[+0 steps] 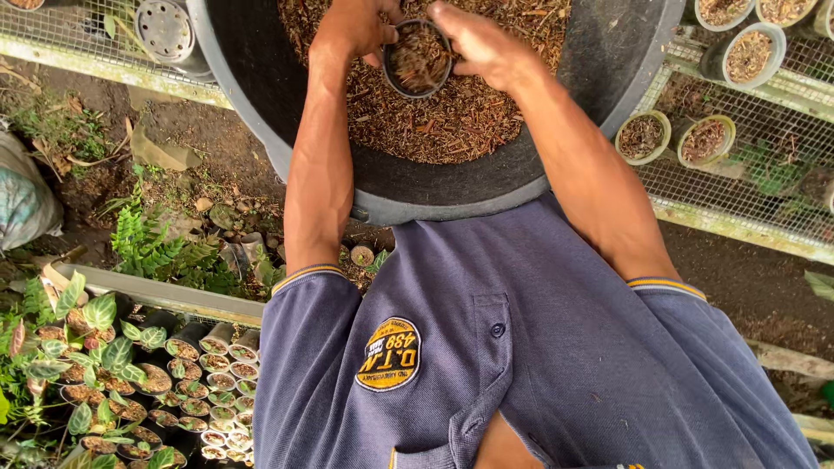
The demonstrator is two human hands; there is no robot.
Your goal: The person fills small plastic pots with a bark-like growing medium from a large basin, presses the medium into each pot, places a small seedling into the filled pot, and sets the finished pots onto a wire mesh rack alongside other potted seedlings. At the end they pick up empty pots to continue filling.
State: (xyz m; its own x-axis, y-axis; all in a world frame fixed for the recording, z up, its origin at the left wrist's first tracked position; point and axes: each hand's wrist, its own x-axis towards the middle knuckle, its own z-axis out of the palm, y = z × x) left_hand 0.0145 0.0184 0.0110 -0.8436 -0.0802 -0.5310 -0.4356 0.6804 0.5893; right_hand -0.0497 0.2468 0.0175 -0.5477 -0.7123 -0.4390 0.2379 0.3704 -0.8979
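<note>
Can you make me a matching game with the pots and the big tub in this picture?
Things:
1. small dark round plastic pot between the left hand and right hand
2. big grey round plastic tub
3. small pots with green striped-leaf plants
4. pale-rimmed round pots

Places or states:
A. standing on the wire mesh bench
B. held in both hands
C. grouped at the lower left
D. holding a heap of brown bark mix

Pairs: 1-B, 2-D, 3-C, 4-A
</note>
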